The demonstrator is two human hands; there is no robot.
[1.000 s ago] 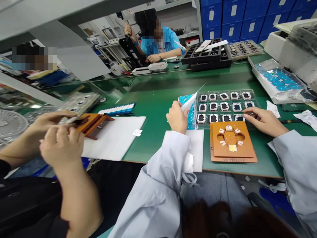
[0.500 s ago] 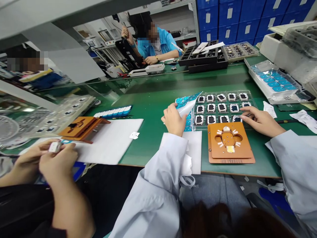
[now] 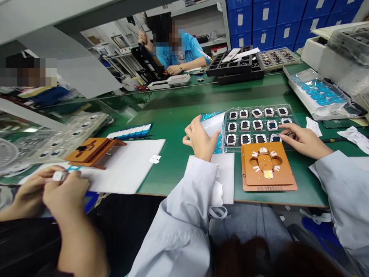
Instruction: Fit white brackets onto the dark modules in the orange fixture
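An orange jig (image 3: 266, 166) is lying on the green worktop (image 3: 175, 123) just in front of the clear tray (image 3: 261, 125). The right hand (image 3: 304, 141) is resting half-open, fingertips touching the tray, holding nothing. The left hand (image 3: 200, 139) is pinching a white film sheet (image 3: 211, 125) at the tray's left edge.

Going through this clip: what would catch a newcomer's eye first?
The clear tray of small dark-centred parts on the green mat stands out at centre, with an orange fixture just below it. The left hand pinches a white sheet at the tray's left edge, while the right hand rests its fingers on the tray's near edge.
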